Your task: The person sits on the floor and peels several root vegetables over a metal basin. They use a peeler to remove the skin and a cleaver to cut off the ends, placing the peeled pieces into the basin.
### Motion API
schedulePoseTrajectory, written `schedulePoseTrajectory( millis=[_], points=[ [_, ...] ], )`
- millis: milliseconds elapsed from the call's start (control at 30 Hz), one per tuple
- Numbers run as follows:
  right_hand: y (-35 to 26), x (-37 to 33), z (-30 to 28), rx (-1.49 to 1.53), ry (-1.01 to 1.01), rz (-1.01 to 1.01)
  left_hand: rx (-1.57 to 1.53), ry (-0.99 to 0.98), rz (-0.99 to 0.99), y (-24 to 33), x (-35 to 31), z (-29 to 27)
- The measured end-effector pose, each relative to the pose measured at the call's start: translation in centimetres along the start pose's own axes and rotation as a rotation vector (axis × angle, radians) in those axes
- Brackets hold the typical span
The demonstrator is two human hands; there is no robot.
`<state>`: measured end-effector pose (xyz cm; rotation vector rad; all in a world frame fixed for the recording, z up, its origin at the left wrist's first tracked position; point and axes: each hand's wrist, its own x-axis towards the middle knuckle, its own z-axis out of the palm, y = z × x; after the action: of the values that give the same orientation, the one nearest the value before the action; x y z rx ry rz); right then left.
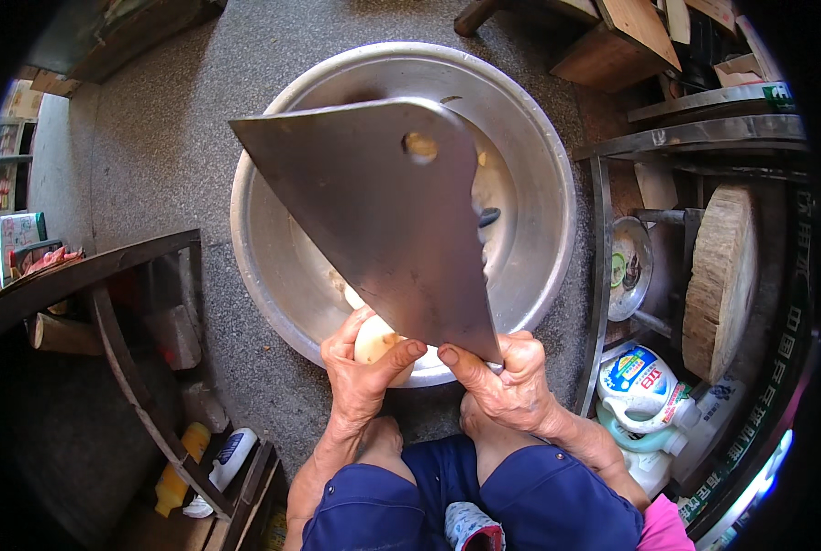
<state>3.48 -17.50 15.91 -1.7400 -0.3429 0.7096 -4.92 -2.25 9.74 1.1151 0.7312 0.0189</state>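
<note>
My left hand [366,367] is closed round a pale, peeled potato [375,340] with brown spots, held over the near rim of a wide metal basin [546,211]. A large dark cleaver [374,202] with a round hole near its far corner slants over the basin. My right hand [502,375] grips its near end, thumb on the blade. The handle is hidden in my fingers. The blade's near edge meets the potato close to my left thumb. Behind the blade, the basin holds pale pieces and a small dark object [489,217], mostly covered.
Wooden shelving stands left, with a yellow bottle [179,468] and a white bottle [233,457] low down. At right, a rack holds a thick round wooden chopping block [720,285], a metal bowl [629,266] and detergent jugs [638,390]. A wooden stool [617,46] stands far right.
</note>
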Motion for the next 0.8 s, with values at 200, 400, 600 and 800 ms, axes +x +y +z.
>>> schedulePoseTrajectory(
  millis=[200,400,600,800],
  points=[
    [-0.3,0.0,-0.2,0.096,-0.078,0.033,-0.13,-0.022,-0.004,-0.2,-0.3,-0.2],
    [0.4,0.0,0.6,-0.051,0.067,-0.15,0.005,0.114,-0.005,-0.6,-0.3,0.5],
    [-1.6,0.3,-0.1,0.116,0.235,0.206,-0.35,-0.083,-0.014,-1.3,0.0,-0.7],
    [-1.8,0.2,-1.4,0.499,0.141,0.421,-0.25,-0.049,0.042,-1.5,0.0,-0.3]
  ],
)
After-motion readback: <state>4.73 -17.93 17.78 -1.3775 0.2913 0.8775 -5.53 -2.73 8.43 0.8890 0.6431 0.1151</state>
